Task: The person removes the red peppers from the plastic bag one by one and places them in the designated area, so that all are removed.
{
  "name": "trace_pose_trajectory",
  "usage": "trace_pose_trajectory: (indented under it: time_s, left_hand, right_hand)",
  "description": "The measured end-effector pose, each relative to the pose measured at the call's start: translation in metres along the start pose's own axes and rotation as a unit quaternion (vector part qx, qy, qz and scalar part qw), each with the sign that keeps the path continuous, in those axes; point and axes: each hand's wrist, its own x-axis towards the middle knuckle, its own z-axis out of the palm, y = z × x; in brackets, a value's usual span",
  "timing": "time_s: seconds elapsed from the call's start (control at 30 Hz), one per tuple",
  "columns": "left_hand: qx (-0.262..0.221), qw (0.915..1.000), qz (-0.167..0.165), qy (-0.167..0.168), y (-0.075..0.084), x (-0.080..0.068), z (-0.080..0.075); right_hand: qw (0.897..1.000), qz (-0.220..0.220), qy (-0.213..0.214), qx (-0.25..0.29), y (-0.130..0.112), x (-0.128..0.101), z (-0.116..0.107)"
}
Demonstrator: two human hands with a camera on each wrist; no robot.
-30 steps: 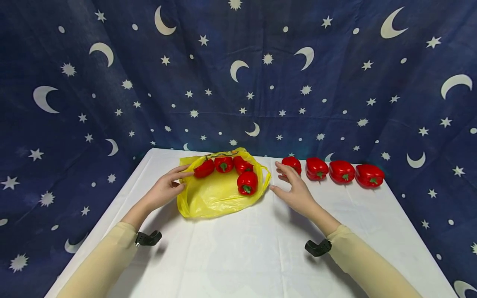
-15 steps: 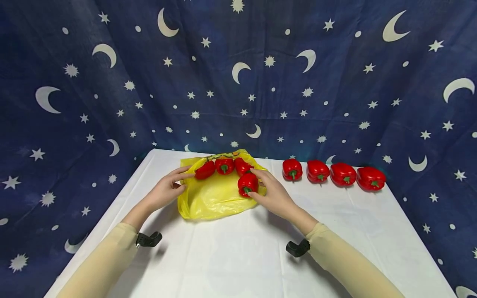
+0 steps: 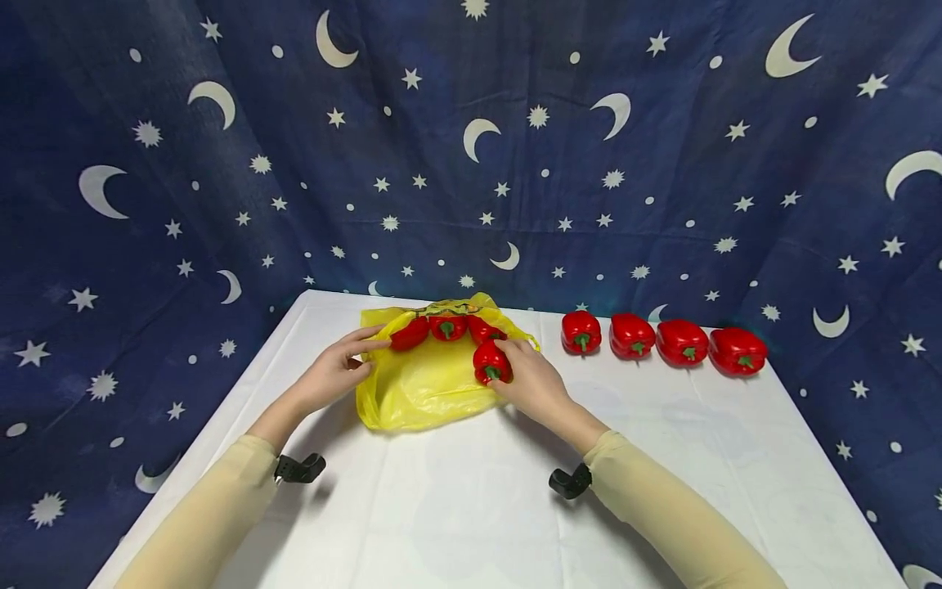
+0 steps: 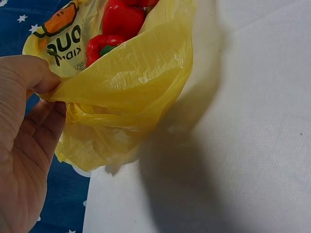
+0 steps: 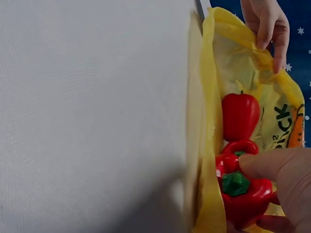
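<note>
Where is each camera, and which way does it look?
Head: worn there, facing forward and down at the yellow bag and red peppers; left hand, right hand and sleeves show.
Left wrist: worn there, facing the bag's edge; left hand shows.
Right wrist: worn there, facing peppers; both hands show.
Both wrist views share the bag.

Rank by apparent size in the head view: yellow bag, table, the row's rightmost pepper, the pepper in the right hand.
1. Table
2. Yellow bag
3. Rightmost pepper
4. Held pepper, partly hidden by the right hand
</note>
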Motion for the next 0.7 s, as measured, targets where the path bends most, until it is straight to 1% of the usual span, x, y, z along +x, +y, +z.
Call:
trace_pose_trajectory:
  time_s: [0.1, 0.23, 0.37, 0.47, 0.6, 0.7]
  left_hand:
    - [-0.003, 1.0, 0.0, -0.001, 0.0, 0.001, 0.001]
    - [-0.004, 1.0, -0.003, -0.002, 0.001, 0.001, 0.0]
    - [-0.004, 0.9999, -0.011, -0.004, 0.003, 0.001, -0.001]
    - [0.0, 0.9998, -0.018, -0.007, 0.005, 0.002, -0.001]
    - [0.003, 0.9998, -0.02, -0.009, 0.006, 0.001, -0.002]
    - [-0.005, 0.9997, -0.02, -0.009, 0.005, 0.0, -0.001]
  right_hand:
    - [1.0, 0.003, 0.003, -0.007, 0.001, -0.001, 0.002]
    - [1.0, -0.01, 0.001, 0.006, 0.002, -0.001, 0.005]
    - [0.998, -0.037, -0.015, 0.054, 0.005, 0.001, 0.009]
    - [0.993, -0.056, -0.033, 0.101, 0.007, 0.003, 0.012]
    - [0.985, -0.066, -0.051, 0.149, 0.008, 0.007, 0.016]
    - [0.981, -0.071, -0.061, 0.171, 0.008, 0.009, 0.019]
